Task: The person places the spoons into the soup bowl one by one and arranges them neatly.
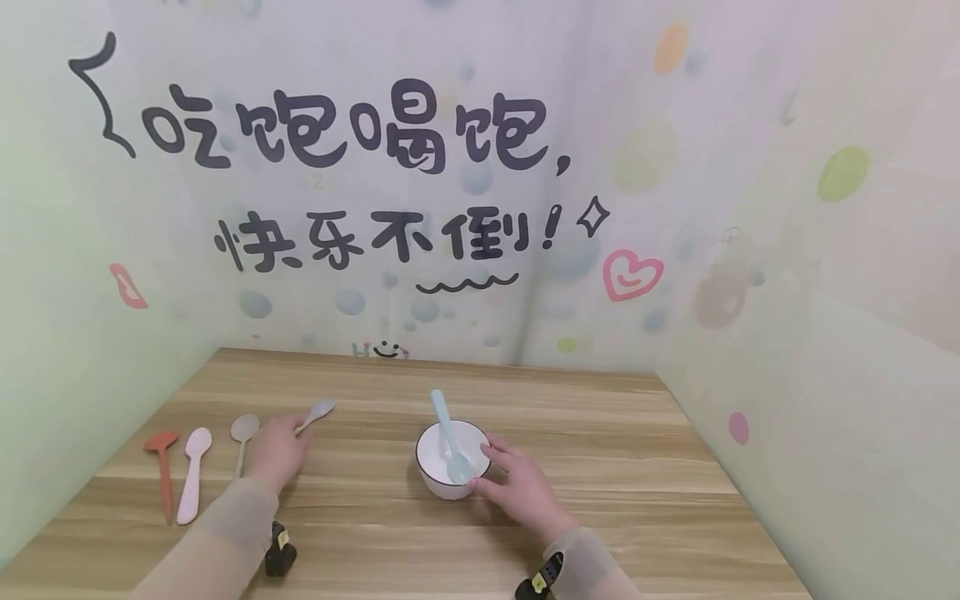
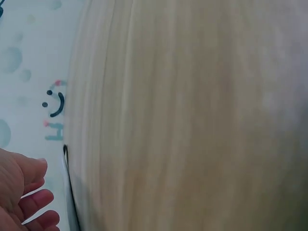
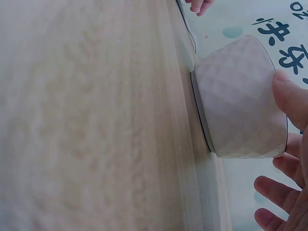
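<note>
Wood-grain tabletop [image 1: 375, 533], hemmed by patterned walls [image 1: 817, 333]: over its front edge reach my pale sleeves [image 1: 198, 542], a small black device at each wrist. My right hand [image 1: 525, 492], half open, holds a white bowl [image 1: 439, 486] at its right side, thumb on the near part of the rim and forefinger on the far part; the last fingers spread free of it.

The faceted, dark-rimmed bowl stands upright near the middle of the surface. Inside rests a light blue spoon [image 1: 441, 413], scoop down, handle leaning past the far rim.

My left hand [image 1: 279, 452] bends its fingers loosely at the handle of a gray-blue spoon [image 1: 322, 408]; whether they grip it, I cannot tell. Toward the left edge lie an orange-red utensil [image 1: 163, 467], a pink spoon [image 1: 193, 475] and a beige spoon [image 1: 244, 428], the last just beside that hand.

Wood grain stretches from the bowl to the right edge. Beyond the far edge, black lettering [image 1: 341, 133] and a pink heart [image 1: 632, 277] mark the back wall.
</note>
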Demonstrator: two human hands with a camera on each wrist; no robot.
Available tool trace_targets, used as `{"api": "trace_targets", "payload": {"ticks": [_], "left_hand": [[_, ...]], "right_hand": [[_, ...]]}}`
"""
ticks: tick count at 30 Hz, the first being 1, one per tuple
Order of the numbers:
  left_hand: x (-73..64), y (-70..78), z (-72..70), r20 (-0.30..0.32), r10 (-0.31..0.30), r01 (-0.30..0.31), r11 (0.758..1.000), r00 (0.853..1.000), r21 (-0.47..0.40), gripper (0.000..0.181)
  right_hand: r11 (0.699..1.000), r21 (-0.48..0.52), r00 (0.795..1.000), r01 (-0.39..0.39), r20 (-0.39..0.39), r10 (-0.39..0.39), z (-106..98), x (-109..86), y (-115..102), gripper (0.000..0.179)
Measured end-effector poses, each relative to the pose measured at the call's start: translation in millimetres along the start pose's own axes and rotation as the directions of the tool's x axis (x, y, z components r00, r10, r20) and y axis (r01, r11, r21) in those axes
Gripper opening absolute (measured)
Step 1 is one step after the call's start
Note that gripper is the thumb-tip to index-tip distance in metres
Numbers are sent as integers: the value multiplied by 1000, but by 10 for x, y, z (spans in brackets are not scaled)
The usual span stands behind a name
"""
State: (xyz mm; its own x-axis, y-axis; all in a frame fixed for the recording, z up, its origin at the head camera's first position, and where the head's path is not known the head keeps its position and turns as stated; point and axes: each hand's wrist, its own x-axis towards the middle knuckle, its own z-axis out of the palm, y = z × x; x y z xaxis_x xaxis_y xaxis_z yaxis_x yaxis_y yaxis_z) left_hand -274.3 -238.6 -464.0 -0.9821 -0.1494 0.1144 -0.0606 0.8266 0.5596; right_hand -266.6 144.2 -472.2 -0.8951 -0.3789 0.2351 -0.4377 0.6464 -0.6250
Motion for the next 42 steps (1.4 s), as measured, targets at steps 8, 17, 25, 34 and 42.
{"api": "trace_targets", "payload": {"ticks": [8, 17, 25, 34, 42], "left_hand": [[-11, -141, -45, -20, 13, -11, 993, 1000, 115, 34], [-13, -201, -58, 8, -15, 14, 992, 1000, 122, 36], [-7, -220, -49, 6, -19, 18, 995, 1000, 94, 34], [-7, -235, -48, 11, 0, 0, 997, 1000, 75, 34], [-37, -203, -71, 31, -10, 8, 999, 999, 48, 31]], "right_hand": [[1000, -12, 1000, 5, -6, -5, 10, 3, 17, 67], [1000, -3, 1000, 0, -8, 0, 0, -8, 8, 68], [1000, -15, 1000, -4, -7, 3, -2, -11, 0, 67], [1000, -12, 1000, 1, -10, -1, -1, -10, -3, 67], [1000, -12, 1000, -3, -12, 3, 12, -4, 14, 67]]}}
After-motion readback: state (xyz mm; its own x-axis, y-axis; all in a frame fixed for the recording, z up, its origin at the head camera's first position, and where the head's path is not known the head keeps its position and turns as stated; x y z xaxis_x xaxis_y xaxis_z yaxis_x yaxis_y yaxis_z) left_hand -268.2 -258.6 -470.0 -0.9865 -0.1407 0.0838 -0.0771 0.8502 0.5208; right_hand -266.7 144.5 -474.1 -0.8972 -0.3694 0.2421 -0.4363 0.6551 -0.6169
